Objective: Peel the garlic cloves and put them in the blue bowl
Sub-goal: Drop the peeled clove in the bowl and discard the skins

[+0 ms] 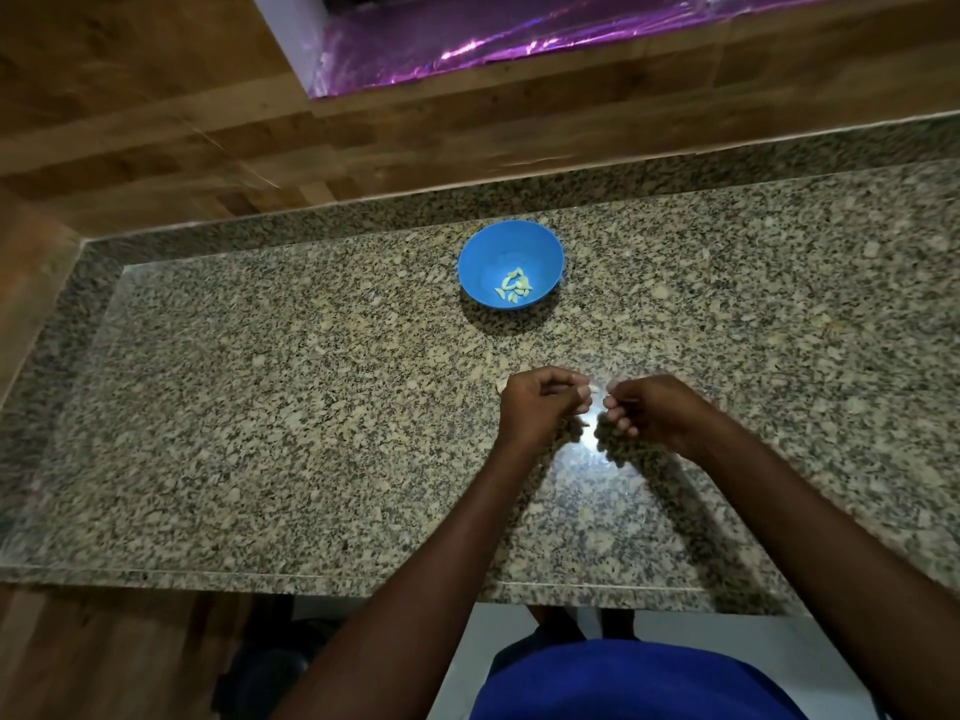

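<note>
While peeled cloves [513, 289] waited in the blue bowl [510, 263], a person worked another garlic clove [592, 390] over the granite surface [260, 381].

Left hand [537, 412] pinched the pale clove at its fingertips; right hand [649, 410] curled beside it, seemingly pulling skin, though what it held was unclear. Several cloves were done, and how many remained could not be told.

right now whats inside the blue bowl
The blue bowl holds a small cluster of pale peeled garlic cloves near its front wall; the remaining blue floor shows bare. An exact count is unclear, since the cloves overlap.
</note>
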The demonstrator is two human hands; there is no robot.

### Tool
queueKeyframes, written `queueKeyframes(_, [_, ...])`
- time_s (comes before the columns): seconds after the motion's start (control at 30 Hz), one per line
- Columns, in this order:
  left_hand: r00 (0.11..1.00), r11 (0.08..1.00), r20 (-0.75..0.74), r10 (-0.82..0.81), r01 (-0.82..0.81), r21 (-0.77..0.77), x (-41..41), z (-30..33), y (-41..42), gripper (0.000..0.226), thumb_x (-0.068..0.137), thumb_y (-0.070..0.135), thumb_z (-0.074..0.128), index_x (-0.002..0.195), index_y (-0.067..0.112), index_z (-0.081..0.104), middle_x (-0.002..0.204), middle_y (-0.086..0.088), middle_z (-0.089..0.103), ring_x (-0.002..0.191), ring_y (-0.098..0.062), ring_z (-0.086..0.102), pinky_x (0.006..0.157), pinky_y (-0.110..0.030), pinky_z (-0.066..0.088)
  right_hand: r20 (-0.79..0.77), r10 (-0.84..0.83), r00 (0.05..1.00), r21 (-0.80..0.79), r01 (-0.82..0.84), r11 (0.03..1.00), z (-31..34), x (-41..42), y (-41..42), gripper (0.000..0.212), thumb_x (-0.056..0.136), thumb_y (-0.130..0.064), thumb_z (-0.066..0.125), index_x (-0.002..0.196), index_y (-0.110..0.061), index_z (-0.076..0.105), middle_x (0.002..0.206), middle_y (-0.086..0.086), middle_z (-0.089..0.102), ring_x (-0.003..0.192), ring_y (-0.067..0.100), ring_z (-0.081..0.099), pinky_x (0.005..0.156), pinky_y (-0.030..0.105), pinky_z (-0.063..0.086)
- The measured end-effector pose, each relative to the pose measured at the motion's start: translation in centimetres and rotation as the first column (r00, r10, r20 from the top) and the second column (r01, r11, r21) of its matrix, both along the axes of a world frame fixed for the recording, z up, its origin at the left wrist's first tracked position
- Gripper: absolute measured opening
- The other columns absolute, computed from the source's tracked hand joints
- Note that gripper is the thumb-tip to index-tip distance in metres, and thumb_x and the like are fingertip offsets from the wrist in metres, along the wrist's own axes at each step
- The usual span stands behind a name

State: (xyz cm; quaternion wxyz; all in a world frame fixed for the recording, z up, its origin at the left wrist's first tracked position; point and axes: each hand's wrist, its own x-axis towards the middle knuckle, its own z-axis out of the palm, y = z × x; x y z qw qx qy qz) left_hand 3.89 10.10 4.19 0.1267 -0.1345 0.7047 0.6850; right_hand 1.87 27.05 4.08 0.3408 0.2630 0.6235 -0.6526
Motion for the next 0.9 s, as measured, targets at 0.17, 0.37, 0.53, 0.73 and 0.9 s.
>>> queueKeyframes(0.17, [0.999, 0.999, -0.018, -0.033, 0.033, -0.026, 0.0, -0.1, -0.1, 0.009, 0.086, 0.002, 0.074, 0.096, 0.000, 0.073, 0.079, -0.016, 0.075, 0.070, -0.022, 0.072, 0.072, -0.038, 0.062, -0.040, 0.071, 0.997, -0.047, -0.073, 0.996, 0.3, 0.4, -0.1, 0.029, 0.102, -0.016, 0.049, 0.088, 0.002, 0.068, 0.071, 0.011, 0.066, 0.056, 0.017, 0.055, 0.051, 0.025, 0.041])
queueKeyframes(0.37, [0.994, 0.992, -0.049, -0.102, 0.098, -0.076, 0.1, 0.1, -0.3, 0.012, 0.081, -0.004, 0.077, 0.084, 0.008, 0.074, 0.078, -0.007, 0.074, 0.071, -0.013, 0.070, 0.071, -0.028, 0.060, -0.082, 0.039, 0.996, -0.076, -0.046, 0.996, 0.3, 0.4, -0.2, 0.021, 0.100, -0.009, 0.053, 0.084, 0.001, 0.064, 0.066, 0.009, 0.059, 0.052, 0.014, 0.051, 0.048, 0.023, 0.040])
queueKeyframes(0.53, [0.985, 0.978, -0.130, -0.111, 0.085, -0.189, 0.2, -0.2, 0.0, 0.007, 0.081, -0.003, 0.077, 0.086, 0.002, 0.077, 0.081, -0.009, 0.076, 0.072, -0.013, 0.071, 0.069, -0.027, 0.059, 0.141, -0.030, 0.990, -0.186, 0.056, 0.981, -0.3, -0.2, -0.4, 0.028, 0.098, -0.004, 0.039, 0.074, -0.007, 0.053, 0.059, 0.003, 0.045, 0.039, 0.008, 0.042, 0.036, 0.016, 0.030])
queueKeyframes(0.73, [0.968, 0.918, -0.210, -0.137, 0.044, -0.395, 0.1, -0.9, 0.1, 0.011, 0.081, -0.007, 0.071, 0.083, 0.003, 0.075, 0.078, -0.006, 0.075, 0.064, -0.001, 0.068, 0.060, -0.010, 0.049, 0.184, -0.134, 0.974, -0.124, 0.158, 0.980, -1.0, 0.0, -0.2, 0.026, 0.096, -0.004, 0.044, 0.073, -0.006, 0.055, 0.056, 0.005, 0.049, 0.041, 0.011, 0.040, 0.037, 0.019, 0.033])
queueKeyframes(0.9, [0.974, 0.819, -0.157, -0.162, 0.044, -0.572, -2.2, -2.7, 0.4, 0.023, 0.075, -0.005, 0.071, 0.085, 0.015, 0.076, 0.081, 0.006, 0.075, 0.064, 0.006, 0.062, 0.062, -0.008, 0.047, -0.032, -0.163, 0.986, 0.035, 0.164, 0.986, -1.6, 0.6, 0.3, 0.010, 0.078, -0.005, 0.064, 0.077, 0.004, 0.066, 0.064, 0.022, 0.058, 0.048, 0.026, 0.050, 0.060, 0.043, 0.052])
